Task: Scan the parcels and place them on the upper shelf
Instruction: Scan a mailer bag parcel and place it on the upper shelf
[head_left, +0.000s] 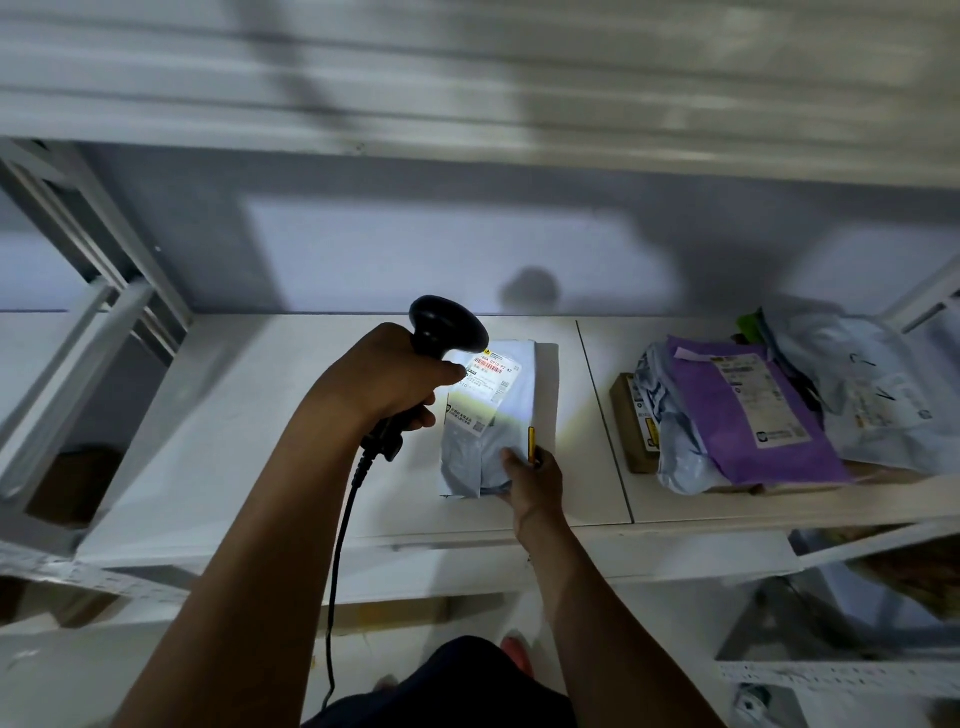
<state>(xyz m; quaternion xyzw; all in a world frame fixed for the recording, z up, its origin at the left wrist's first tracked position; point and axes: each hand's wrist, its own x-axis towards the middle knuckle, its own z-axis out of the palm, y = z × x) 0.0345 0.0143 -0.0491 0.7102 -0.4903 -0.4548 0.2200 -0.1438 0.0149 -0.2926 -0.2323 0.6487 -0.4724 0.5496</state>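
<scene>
A pale grey-blue parcel bag (496, 415) lies flat on the white shelf (260, 441) in front of me. My left hand (384, 382) grips a black corded barcode scanner (447, 325) just above the parcel's far left corner. The scanner's light falls on the white label with a red barcode (491, 373). My right hand (532, 480) holds the parcel's near right corner, thumb on top. To the right sits a pile of parcels with a purple bag (753, 415) on top. The upper shelf's underside (467, 104) runs across the top.
The pile also holds grey bags (872, 395) and a brown box (631, 421). A seam (602, 415) splits the shelf board. White uprights (78, 291) stand at left and right. Lower shelves (857, 597) hold more items. The scanner cable (337, 571) hangs down.
</scene>
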